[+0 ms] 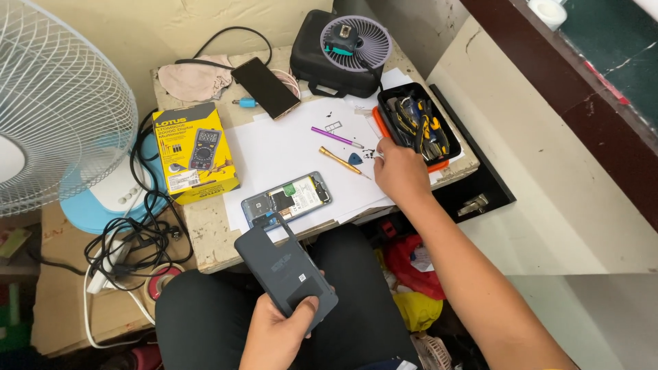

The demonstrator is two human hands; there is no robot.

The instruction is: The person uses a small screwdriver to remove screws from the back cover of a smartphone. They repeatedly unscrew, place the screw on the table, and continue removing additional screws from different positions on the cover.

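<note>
Step in hand: phone w/ back off, small parts being handled. Opened phone point(288, 199) lies internals-up on white paper point(288, 147), frame centre. Left hand point(277, 332), bottom centre, grips the detached back cover point(284, 270). Right hand point(399, 171) rests fingers curled at tiny screws point(370, 153), right of centre; whether it pinches one, cannot tell. Nearby: yellow-handled screwdriver point(339, 162), blue pick point(354, 159), purple tool point(334, 136), tool tray point(416, 126). Next move likely needs a fine pinch.

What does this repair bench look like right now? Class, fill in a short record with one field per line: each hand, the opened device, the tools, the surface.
Left hand: holds a grey phone back cover above the lap
Right hand: fingers at tiny dark parts beside the tool tray
Opened phone: flat on white paper, insides showing
Loose tools: purple-handled screwdriver, yellow-handled screwdriver, blue pick
Surface: small worn table
</note>
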